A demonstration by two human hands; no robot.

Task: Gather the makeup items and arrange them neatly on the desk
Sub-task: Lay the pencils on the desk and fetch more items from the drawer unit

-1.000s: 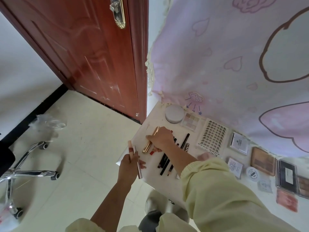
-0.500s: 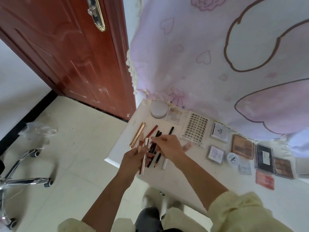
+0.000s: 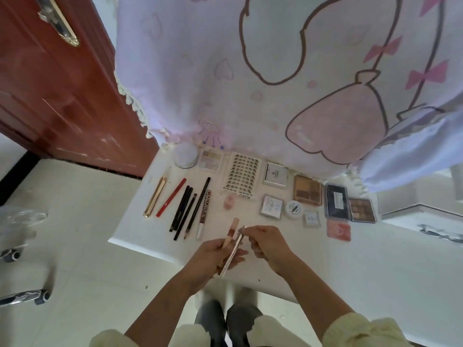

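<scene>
Head view, lower centre, over the near edge of the white desk: a beige tube with a dark red band and a slim silvery stick gripped together in the left hand, the stick's upper end pinched by the right hand. Left of centre, in one row on the desk: one gold tube, one red pencil, four dark pencils and one patterned tube, its lettering too blurred to read.

Open desk front right, pencils left, curtain perhaps overhanging behind
</scene>
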